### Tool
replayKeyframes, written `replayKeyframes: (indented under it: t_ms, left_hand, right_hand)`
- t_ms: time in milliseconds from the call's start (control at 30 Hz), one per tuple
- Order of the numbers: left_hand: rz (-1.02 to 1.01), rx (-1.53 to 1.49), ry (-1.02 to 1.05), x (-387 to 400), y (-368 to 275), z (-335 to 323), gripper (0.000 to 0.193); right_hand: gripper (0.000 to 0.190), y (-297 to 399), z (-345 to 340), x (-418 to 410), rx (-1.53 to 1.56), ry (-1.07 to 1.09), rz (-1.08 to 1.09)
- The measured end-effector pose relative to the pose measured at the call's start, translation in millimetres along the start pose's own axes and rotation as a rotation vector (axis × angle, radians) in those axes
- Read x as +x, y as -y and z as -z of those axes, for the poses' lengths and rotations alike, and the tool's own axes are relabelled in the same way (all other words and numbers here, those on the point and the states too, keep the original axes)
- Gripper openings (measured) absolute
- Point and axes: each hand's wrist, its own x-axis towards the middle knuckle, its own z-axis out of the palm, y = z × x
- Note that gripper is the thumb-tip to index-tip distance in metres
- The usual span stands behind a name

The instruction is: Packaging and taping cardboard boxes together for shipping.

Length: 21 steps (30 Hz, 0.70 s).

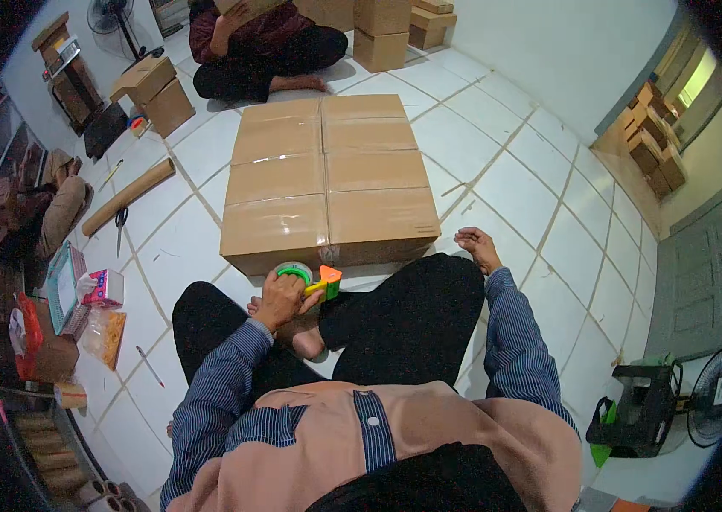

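Observation:
A large cardboard box [278,176] lies on the floor tiles before my crossed legs, with clear tape along its seam and across its top. My left hand [281,299] grips a tape dispenser [330,281] with orange, yellow and green parts and a green-cored tape roll, close to the box's near side. Beside my knee, near the box's right front corner, my right hand [476,246] is empty with its fingers slightly curled and apart.
Scissors [120,221] and a brown paper roll [130,195] lie left, near a tissue pack [105,288] and a teal basket [66,288]. A person [265,51] sits beyond the box; another [28,198] is far left. A fan [716,397] stands right.

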Motion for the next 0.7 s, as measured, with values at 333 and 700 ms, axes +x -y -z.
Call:
replayKeyframes:
  t_ms: [333, 700]
  left_hand:
    - [0.010, 0.022, 0.130, -1.2, 11.1, -5.8, 0.036]
    - [0.059, -0.031, 0.180, -2.0, 13.0, 0.0, 0.037]
  right_hand:
    - [0.026, 2.6, -32.1, 43.0, -0.098, 0.008, 0.079]
    - [0.054, -26.3, -56.0, 76.5, -0.799, -0.371, 0.760]
